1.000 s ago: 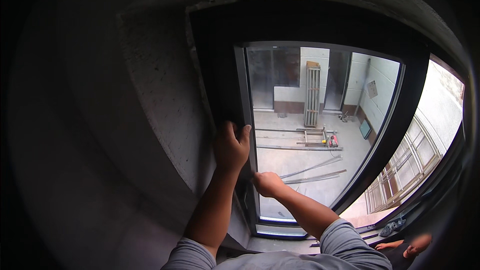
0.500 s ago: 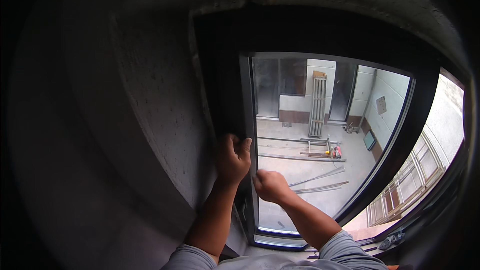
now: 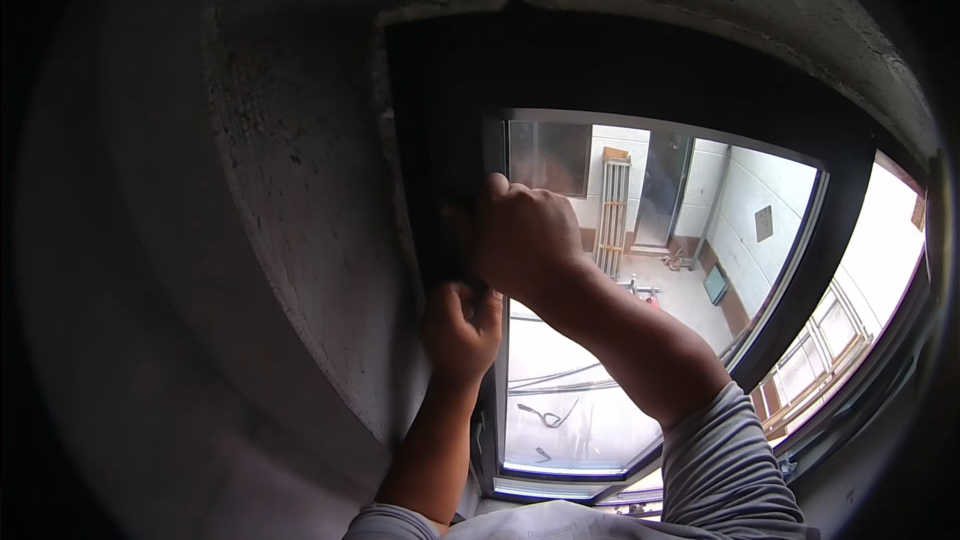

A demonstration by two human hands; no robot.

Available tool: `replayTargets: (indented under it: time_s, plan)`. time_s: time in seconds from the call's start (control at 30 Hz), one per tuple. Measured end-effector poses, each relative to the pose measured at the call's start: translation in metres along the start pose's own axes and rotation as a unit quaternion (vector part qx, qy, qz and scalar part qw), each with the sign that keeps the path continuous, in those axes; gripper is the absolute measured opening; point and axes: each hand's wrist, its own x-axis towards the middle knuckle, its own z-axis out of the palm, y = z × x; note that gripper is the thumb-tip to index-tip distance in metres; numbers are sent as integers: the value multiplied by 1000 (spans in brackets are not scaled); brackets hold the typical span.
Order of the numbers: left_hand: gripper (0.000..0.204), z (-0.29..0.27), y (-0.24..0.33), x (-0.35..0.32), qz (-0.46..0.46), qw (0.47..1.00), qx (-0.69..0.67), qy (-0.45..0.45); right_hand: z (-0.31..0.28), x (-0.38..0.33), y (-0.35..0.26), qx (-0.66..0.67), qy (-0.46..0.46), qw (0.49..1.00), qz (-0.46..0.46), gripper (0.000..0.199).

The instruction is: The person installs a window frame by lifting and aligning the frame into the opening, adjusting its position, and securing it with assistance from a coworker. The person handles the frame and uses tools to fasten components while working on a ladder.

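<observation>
A dark-framed window [image 3: 850,200] fills the middle and right of the head view, its glass pane [image 3: 560,420] set in the frame. My left hand [image 3: 462,332] is closed against the left upright of the frame, thumb towards the glass; what it grips, if anything, is hidden. Just above it, my right hand [image 3: 528,240] reaches across the pane to the same upright. Its fingers are curled, with the back of the hand towards me, and it hides whatever lies under the fingertips.
Rough grey wall [image 3: 300,210] borders the window on the left. Through the glass show a yard with a tall bundle of metal bars [image 3: 613,210], a wall [image 3: 770,180] and a dark door [image 3: 664,185]. A wooden-looking lattice frame [image 3: 825,350] stands outside at the right.
My right hand has moved up and left, from below the left hand to above it on the frame. The left hand stays closed at nearly the same spot. The view has shifted slightly.
</observation>
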Motion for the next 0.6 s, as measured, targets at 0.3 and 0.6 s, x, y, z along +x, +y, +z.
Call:
replayTargets:
  time_s: [0.3,0.6]
  plan:
    - [31,4,1,2,4,999,26,40,14,-7,21,117,58,981,-141,30]
    - [32,1,31,41,-16,999,-30,-31,107,-242,24,297,-218,893,258,37]
